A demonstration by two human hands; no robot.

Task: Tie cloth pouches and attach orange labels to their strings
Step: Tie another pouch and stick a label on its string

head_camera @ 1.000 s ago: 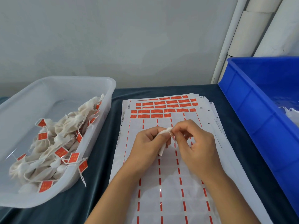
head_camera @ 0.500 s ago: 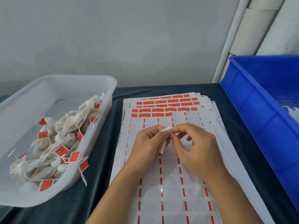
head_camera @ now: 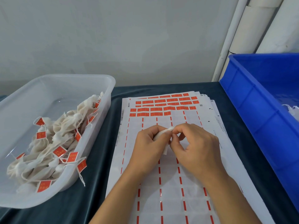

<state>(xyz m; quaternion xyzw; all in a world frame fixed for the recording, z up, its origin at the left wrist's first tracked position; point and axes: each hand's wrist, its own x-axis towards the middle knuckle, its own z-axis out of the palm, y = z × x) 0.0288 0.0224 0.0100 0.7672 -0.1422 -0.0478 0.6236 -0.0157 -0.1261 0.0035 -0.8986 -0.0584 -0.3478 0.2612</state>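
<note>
A small white pouch (head_camera: 162,134) is being gripped by the left hand (head_camera: 149,143) and pinched at its top by the right hand (head_camera: 193,147), above the label sheets (head_camera: 161,183), between the two bins.

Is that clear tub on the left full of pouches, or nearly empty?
Partly full. The clear tub holds a heap of labelled pouches along its near, right side; its far left floor is bare.

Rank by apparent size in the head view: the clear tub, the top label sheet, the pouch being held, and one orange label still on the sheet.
1. Clear tub and top label sheet: look alike in extent, and the sheet runs out of frame, so unranked.
2. Pouch, mostly hidden by both hands.
3. Orange label.
</note>
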